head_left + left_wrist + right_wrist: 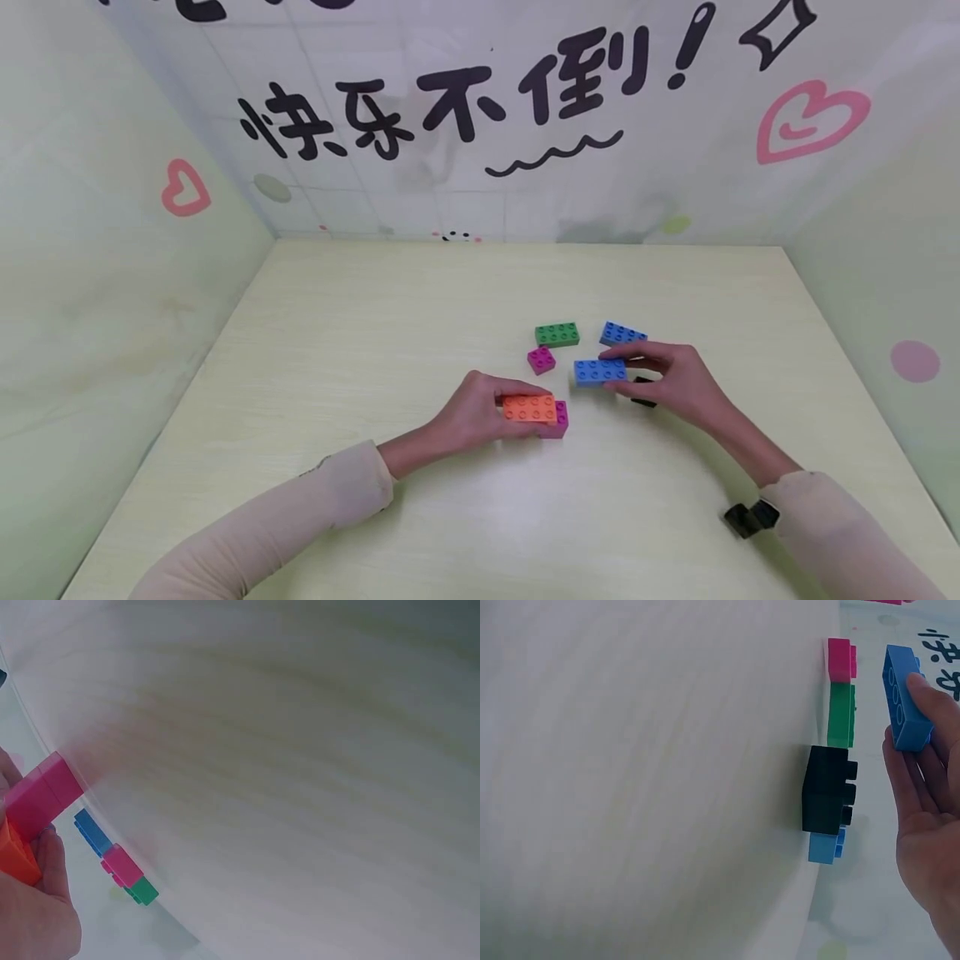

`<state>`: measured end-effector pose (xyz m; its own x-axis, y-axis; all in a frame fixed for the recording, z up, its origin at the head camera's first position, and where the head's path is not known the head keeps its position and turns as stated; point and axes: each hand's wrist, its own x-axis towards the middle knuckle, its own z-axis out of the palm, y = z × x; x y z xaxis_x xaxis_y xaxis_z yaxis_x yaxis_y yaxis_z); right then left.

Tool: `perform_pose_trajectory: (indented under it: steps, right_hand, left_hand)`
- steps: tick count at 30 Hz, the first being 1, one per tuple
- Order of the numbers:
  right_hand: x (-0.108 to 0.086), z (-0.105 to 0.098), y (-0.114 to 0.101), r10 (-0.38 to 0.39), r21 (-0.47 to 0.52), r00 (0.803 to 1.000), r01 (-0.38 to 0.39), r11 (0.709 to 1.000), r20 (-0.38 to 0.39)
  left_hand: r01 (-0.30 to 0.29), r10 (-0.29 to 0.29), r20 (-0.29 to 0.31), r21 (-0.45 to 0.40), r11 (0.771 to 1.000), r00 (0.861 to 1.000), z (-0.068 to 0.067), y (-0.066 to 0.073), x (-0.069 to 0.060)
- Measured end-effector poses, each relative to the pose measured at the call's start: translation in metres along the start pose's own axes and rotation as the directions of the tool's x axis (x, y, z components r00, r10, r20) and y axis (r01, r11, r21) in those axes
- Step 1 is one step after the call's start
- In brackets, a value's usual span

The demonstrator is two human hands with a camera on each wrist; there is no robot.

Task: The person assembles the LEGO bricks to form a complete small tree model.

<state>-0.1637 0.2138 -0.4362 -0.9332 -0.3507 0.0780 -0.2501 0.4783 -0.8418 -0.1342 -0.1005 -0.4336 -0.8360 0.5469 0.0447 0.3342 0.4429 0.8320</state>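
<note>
My left hand (472,414) grips an orange brick (528,408) low over the table. The orange brick sits over magenta bricks (46,793), whose lower end reaches to the table; fingers hide part of the joint. My right hand (686,383) pinches a blue brick (588,373) between thumb and fingers, raised above the table with its hollow underside visible in the right wrist view. Below that hand lies a black brick (826,789), partly covered by it in the head view. Behind the held blue brick is another blue brick (621,333).
A green brick (557,335) and a small magenta brick (541,360) lie on the pale table (360,333), beyond the left hand. Upright printed panels enclose the table at the back (420,208) and both sides. A black device (750,518) is at the right sleeve.
</note>
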Motion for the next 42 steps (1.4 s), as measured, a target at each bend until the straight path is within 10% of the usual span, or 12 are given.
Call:
perform_pose_trajectory:
  steps: [42]
  right_hand:
    - [-0.023, 0.025, -0.032, -0.098, 0.062, 0.992, 0.093, 0.994, 0.08]
  left_hand:
    - [-0.043, 0.043, 0.016, -0.009, 0.999, 0.999, -0.002, -0.003, 0.003]
